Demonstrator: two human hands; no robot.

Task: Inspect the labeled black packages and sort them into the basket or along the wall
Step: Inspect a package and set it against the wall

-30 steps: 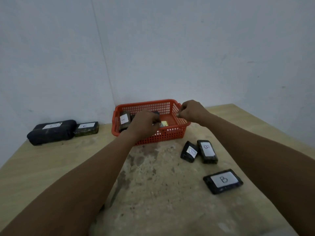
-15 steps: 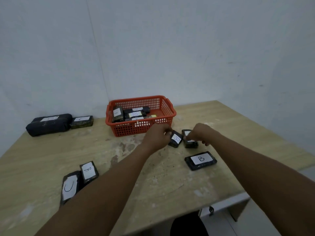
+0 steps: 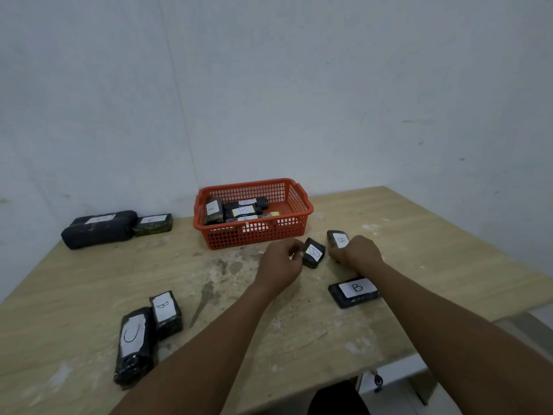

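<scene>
An orange basket stands near the wall corner with several labeled black packages inside. Just in front of it, my left hand grips the left side of a small black package with a white label. My right hand closes on the near end of another small labeled package. A flat package marked B lies under my right forearm. At the near left lie a long package marked C and a smaller labeled one.
Two black packages, a large one and a small one, rest along the left wall. The wooden table has a worn patch in the middle. Its near edge runs past my forearms; the right edge drops to the floor.
My hands left the basket and came down to the two small packages in front of it. They now grip them. The view has pulled back, showing the near-left packages.
</scene>
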